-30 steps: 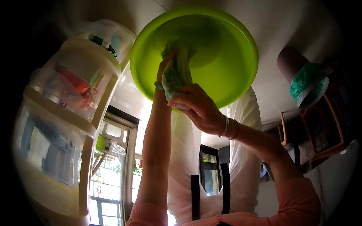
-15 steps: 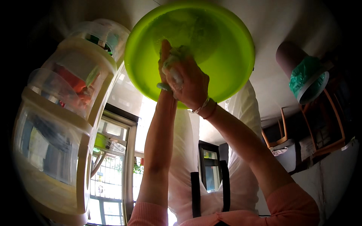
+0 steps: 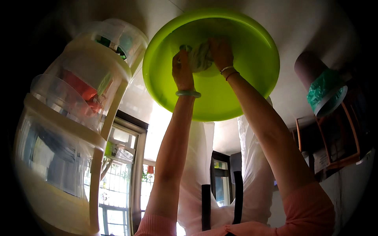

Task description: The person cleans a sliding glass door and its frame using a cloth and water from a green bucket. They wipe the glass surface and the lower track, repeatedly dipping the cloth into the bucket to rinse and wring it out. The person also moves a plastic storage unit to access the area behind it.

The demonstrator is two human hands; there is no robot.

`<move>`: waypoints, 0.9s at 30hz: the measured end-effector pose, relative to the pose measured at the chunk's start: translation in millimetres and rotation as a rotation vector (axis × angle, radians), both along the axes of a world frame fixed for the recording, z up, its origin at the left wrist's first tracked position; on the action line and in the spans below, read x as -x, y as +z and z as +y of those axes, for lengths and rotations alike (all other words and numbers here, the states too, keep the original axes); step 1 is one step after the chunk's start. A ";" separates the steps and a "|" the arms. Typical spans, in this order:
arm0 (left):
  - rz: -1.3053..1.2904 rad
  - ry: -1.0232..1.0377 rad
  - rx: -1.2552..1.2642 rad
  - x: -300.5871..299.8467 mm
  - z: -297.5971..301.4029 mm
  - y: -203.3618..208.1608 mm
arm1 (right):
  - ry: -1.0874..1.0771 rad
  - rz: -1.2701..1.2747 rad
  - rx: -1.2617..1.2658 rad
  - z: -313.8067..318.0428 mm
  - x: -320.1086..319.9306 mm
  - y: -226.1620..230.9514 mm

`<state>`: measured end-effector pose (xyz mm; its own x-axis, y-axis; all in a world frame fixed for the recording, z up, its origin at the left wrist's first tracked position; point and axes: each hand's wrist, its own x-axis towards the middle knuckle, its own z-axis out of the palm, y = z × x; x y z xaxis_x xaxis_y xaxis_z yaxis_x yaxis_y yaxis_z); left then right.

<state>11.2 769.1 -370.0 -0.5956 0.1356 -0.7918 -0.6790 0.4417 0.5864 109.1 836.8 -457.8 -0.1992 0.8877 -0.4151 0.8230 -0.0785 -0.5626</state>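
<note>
Head: LH point(image 3: 183, 73), RH point(image 3: 222, 54) on cloth point(image 3: 201, 59) (grn basin point(image 3: 252, 80)).

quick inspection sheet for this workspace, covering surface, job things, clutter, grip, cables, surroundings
surface: pale floor beside the basin
job's things: green basin; pale, bunched cloth within its rim
clutter: bin with green liner, right of the basin
grip: left hand and right hand both on the cloth, fingertips partly hidden
cables: nothing seen
surroundings: filled drawers at left; bright window at lower left
</note>
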 end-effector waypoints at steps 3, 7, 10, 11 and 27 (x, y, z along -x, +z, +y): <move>0.210 -0.305 0.022 2.5 3.3 8.4 | 0.118 -0.007 -0.268 -2.2 -6.0 -29.9; 0.203 -0.457 0.123 -10.9 -17.5 5.4 | 0.586 -0.250 -0.133 0.7 -11.0 -47.1; -0.193 -0.274 0.030 -26.2 -24.9 4.3 | 0.655 -0.354 0.077 8.6 0.3 -24.4; -0.327 -0.162 0.033 -24.4 -28.1 6.8 | 0.635 -0.346 0.152 8.0 7.1 -4.8; -0.907 0.301 -0.387 -7.0 -52.5 61.9 | 0.019 0.835 0.643 51.8 -42.5 244.4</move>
<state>18.3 716.6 -308.1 0.1530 0.4210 -0.8941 -0.9882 0.0703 -0.1360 151.6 888.5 -213.3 -0.6509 0.5423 -0.5312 0.1976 -0.5546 -0.8083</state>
